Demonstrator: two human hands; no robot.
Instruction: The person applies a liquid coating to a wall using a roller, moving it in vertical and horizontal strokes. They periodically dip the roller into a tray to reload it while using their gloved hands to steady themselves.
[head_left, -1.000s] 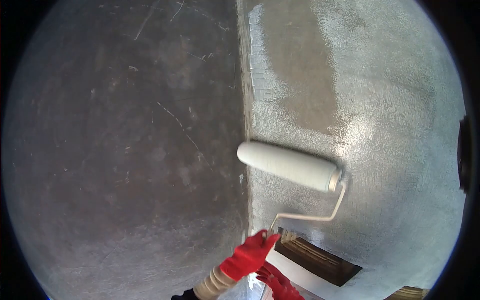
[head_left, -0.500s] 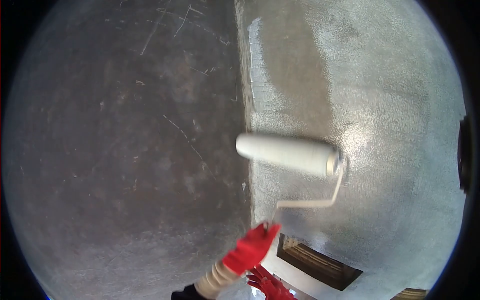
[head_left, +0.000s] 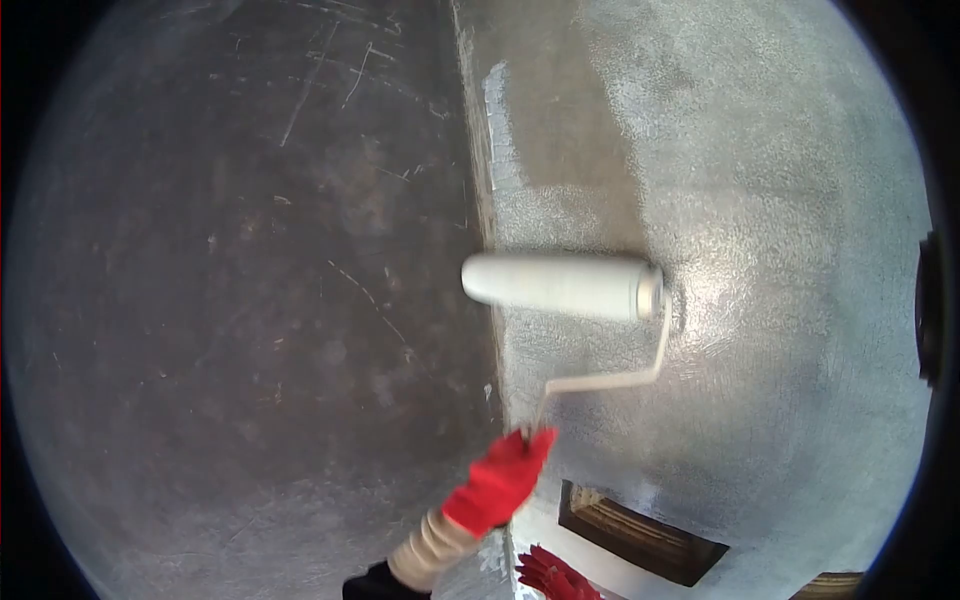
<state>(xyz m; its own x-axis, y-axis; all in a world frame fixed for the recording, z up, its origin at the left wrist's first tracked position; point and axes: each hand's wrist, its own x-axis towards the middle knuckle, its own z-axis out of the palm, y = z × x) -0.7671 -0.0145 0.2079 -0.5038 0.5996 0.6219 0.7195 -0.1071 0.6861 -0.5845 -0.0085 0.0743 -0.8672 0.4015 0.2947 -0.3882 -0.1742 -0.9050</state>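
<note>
Two red gloves are in sight, and only one has work in it: the left hand (head_left: 500,483) is clamped around the grip end of the paint roller (head_left: 555,287), where the bent wire frame (head_left: 605,382) comes out. The right hand (head_left: 556,574) sits nearer, low and partly cut off, fingers spread, with nothing I can see in them. The roller lies crosswise over the pale glossy face (head_left: 760,230), its left end overlapping the seam (head_left: 477,150) toward the dark face (head_left: 250,300); whether it touches there, I can't tell. Farther off, a dull bare-looking strip (head_left: 560,120) runs between a white streak (head_left: 498,130) and the shiny coat. To do this well, I'd keep pressure even along the whole sleeve, overlap the wet-looking edges, take slow strokes, and hold that left end just shy of the dark side.
</note>
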